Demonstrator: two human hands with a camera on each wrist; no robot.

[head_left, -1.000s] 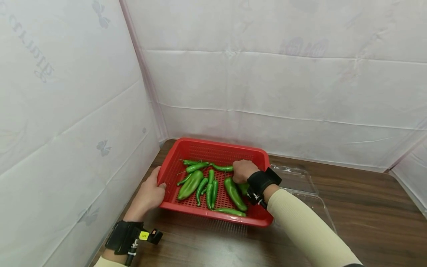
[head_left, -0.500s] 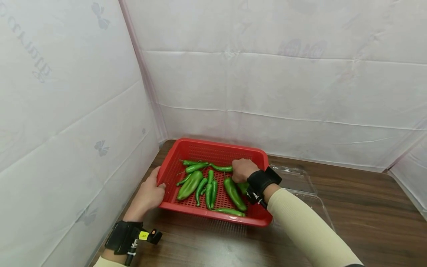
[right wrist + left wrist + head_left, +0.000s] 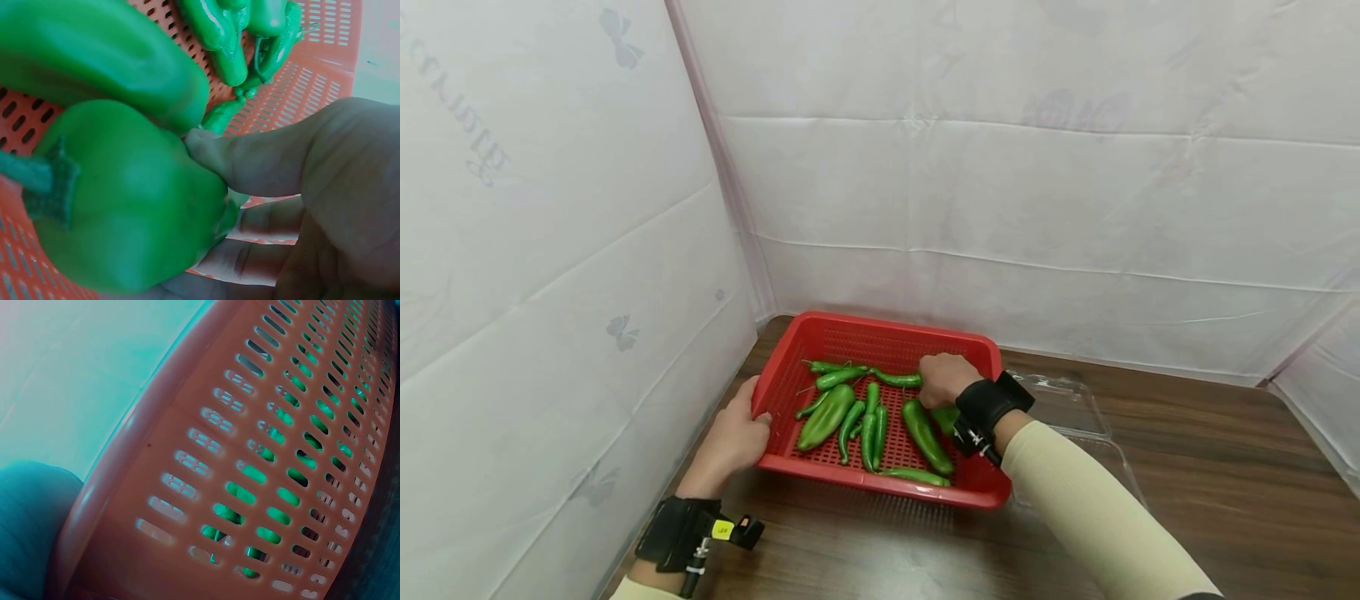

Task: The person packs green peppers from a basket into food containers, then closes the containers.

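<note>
While compared against the head view half a second back, almost nothing altered: whole scene sits a touch higher and leftward, hands and basket keeping their mutual arrangement.

Left hand (image 3: 730, 442) resting against left rim of red basket (image 3: 880, 329), thumb hooked over the edge, fingers under or behind the wall; clamped on the rim as before. Left wrist view filled by the slotted basket wall (image 3: 250, 462), green showing through the slots.

Right hand (image 3: 946, 379) inside basket at its right side, curled downward. Right wrist view: thumb (image 3: 250, 159) pressing one flank of a fat green pepper (image 3: 125, 200), fingers (image 3: 250, 262) curved beneath it, so pepper pinched between them. Pepper lying on the basket floor, touching a second large pepper (image 3: 100, 56) beside it. Same grip as earlier, no lift seen.

Other peppers (image 3: 850, 412) scattered over basket floor, unmoved relative to the basket. Clear plastic box (image 3: 1067, 404) on brown table (image 3: 1225, 500) just right of basket, partly hidden by the right forearm.
</note>
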